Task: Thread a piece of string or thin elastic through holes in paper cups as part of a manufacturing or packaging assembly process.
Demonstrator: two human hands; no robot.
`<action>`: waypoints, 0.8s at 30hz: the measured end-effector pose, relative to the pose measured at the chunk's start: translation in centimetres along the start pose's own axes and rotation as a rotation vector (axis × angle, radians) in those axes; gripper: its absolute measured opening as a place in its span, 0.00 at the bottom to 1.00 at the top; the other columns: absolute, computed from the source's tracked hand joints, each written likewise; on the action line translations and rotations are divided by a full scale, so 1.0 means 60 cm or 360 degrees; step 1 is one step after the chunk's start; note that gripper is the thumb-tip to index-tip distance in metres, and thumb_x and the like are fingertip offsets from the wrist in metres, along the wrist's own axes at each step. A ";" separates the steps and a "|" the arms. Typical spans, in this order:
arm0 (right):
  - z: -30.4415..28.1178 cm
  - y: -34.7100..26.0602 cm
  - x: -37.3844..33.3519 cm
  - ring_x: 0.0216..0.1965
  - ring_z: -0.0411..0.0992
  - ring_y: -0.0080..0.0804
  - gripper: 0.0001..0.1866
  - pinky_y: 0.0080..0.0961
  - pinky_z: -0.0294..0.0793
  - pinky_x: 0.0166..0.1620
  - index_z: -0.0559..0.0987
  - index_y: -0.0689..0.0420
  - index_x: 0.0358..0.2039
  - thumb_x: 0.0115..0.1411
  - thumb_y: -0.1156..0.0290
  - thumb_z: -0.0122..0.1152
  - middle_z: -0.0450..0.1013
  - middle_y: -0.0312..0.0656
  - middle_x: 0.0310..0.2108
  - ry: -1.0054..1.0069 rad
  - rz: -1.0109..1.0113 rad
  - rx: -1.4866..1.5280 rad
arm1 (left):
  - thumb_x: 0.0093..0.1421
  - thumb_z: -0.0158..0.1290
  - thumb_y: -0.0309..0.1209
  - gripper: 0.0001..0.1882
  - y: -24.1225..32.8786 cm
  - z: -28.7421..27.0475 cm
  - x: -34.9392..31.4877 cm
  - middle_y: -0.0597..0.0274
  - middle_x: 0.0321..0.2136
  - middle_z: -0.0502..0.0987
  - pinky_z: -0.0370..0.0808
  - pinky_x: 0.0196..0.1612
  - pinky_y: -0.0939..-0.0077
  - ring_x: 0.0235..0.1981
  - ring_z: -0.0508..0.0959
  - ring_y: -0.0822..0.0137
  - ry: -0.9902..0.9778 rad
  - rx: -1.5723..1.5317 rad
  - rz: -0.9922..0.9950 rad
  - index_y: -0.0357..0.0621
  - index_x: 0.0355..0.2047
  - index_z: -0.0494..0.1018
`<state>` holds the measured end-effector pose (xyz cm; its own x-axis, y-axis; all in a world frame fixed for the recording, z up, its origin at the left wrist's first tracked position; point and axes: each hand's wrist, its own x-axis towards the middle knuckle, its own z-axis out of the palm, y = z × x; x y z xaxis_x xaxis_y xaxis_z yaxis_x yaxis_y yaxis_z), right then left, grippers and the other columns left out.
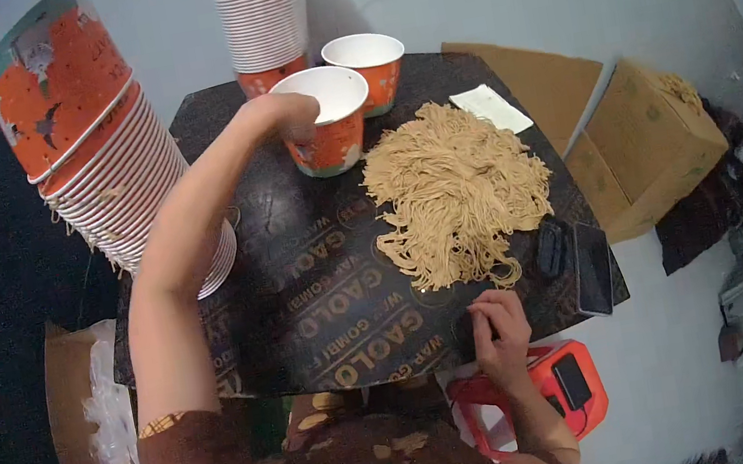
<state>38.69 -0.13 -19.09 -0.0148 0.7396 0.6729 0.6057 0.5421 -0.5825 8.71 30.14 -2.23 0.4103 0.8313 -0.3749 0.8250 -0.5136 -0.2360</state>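
My left hand reaches far over the black table and grips an orange-and-white paper tub at its left rim. The tub stands upright, with part of its white inside showing. Just behind it to the right is a second paper tub, upright. My right hand rests at the table's near edge with fingers curled together; whatever may be in them is hidden. Beyond that hand spreads a large pile of tangled beige strands, like noodles or string.
Tall stacks of nested tubs rise at left and back. A white pad, a dark phone and a small black case lie on the table. Cardboard boxes stand right; a red stool is below.
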 end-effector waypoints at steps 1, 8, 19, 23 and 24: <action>0.001 0.001 0.001 0.35 0.73 0.37 0.04 0.27 0.72 0.38 0.78 0.64 0.33 0.58 0.84 0.58 0.73 0.46 0.35 -0.0007 0.0009 0.0002 | 0.52 0.54 0.35 0.17 -0.008 0.015 -0.013 0.42 0.33 0.82 0.76 0.40 0.58 0.36 0.82 0.50 0.0108 -0.0023 0.0005 0.33 0.34 0.81; -0.014 0.010 0.005 0.41 0.71 0.34 0.05 0.23 0.70 0.44 0.78 0.63 0.36 0.60 0.82 0.57 0.71 0.44 0.40 0.0172 0.0199 0.0104 | 0.59 0.51 0.32 0.12 0.085 0.048 -0.167 0.39 0.29 0.79 0.74 0.39 0.50 0.33 0.80 0.42 0.0360 -0.0329 0.0190 0.32 0.33 0.76; -0.039 0.039 0.039 0.36 0.72 0.43 0.07 0.34 0.73 0.41 0.79 0.61 0.36 0.56 0.81 0.62 0.72 0.47 0.32 0.0057 0.0160 -0.0135 | 0.59 0.60 0.39 0.19 0.208 0.101 -0.362 0.43 0.37 0.79 0.74 0.44 0.57 0.40 0.79 0.46 0.1309 -0.0892 0.0302 0.35 0.43 0.75; -0.044 0.059 0.050 0.36 0.72 0.42 0.05 0.34 0.72 0.39 0.79 0.60 0.35 0.56 0.80 0.63 0.72 0.45 0.32 -0.0020 0.0158 -0.0168 | 0.56 0.60 0.26 0.12 0.221 0.132 -0.415 0.48 0.39 0.79 0.74 0.50 0.59 0.42 0.79 0.48 0.1752 -0.1003 0.0316 0.35 0.39 0.74; -0.041 0.065 0.051 0.36 0.72 0.43 0.05 0.34 0.72 0.39 0.79 0.60 0.34 0.57 0.80 0.62 0.72 0.45 0.32 -0.0054 0.0190 -0.0143 | 0.56 0.60 0.25 0.11 0.223 0.142 -0.427 0.48 0.39 0.79 0.74 0.52 0.59 0.43 0.79 0.48 0.1816 -0.0930 0.0342 0.35 0.38 0.74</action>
<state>42.97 3.26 -18.16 0.0353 0.8105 0.5846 0.6736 0.4128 -0.6130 5.96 0.17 -3.42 0.4133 0.6034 0.6820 0.6296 -0.7304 0.2648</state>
